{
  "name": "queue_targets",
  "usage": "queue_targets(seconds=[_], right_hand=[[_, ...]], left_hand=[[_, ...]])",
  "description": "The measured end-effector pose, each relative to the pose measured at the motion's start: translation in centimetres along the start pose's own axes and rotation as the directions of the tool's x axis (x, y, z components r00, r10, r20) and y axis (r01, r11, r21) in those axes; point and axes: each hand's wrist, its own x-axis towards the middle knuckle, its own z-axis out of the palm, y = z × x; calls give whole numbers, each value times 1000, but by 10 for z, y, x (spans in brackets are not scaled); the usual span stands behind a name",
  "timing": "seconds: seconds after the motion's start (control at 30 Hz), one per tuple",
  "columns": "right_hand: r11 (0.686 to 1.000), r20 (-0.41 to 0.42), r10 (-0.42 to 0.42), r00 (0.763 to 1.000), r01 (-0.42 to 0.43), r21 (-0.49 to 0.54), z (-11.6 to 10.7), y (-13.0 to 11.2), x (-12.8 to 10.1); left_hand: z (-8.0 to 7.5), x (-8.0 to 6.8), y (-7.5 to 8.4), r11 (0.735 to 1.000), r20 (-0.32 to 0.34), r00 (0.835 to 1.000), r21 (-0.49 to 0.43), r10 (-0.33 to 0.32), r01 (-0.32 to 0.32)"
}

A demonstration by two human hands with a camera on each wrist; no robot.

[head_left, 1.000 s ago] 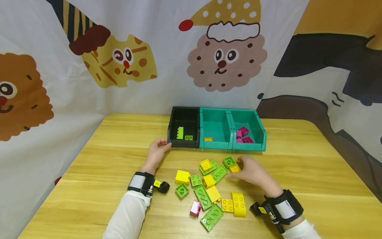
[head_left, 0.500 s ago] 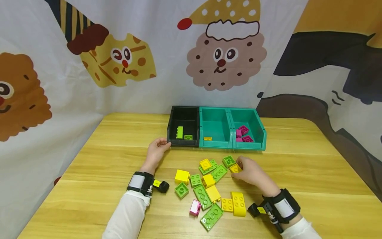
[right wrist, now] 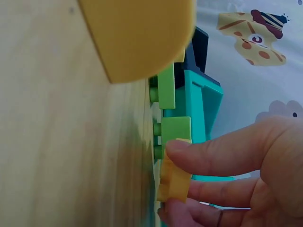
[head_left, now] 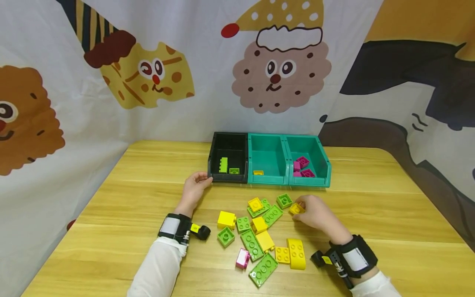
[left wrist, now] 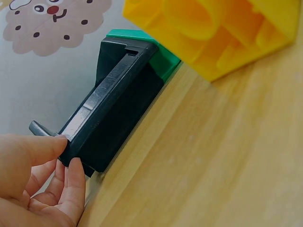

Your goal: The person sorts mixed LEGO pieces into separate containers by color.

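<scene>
My left hand (head_left: 193, 190) pinches the front left corner of a black bin (head_left: 228, 179), thumb on the rim and fingertips under its edge in the left wrist view. My right hand (head_left: 315, 211) holds a small yellow toy brick (head_left: 295, 209) between thumb and fingers, low over the table. Just left of it sits a green brick (head_left: 284, 201), studs downward in the right wrist view (right wrist: 176, 128). Inside the black bin lie two green bricks, one of them standing on its side (head_left: 223, 165).
Two teal bins adjoin the black one: the middle bin (head_left: 269, 180) holds a yellow brick, the right bin (head_left: 326, 175) several magenta bricks. Loose green and yellow bricks spread between my arms, with a pink-and-white brick (head_left: 243, 258) and a rounded yellow brick (head_left: 297, 253) nearer me.
My right hand has shifted slightly right with the yellow brick, opening a gap from the green brick beside it. The left hand stays at the black bin's corner.
</scene>
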Motion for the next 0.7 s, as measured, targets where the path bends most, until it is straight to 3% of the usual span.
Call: queue_targets(seconds=[0.4, 0.7], right_hand=[[998, -119, -46, 992, 51, 33, -11, 4, 0], [993, -169, -107, 980, 112, 21, -22, -13, 18]], left_hand=[[1, -1, 1, 1000, -1, 1000, -3, -2, 2], [1, 0, -2, 1000, -4, 1000, 0, 3, -3]])
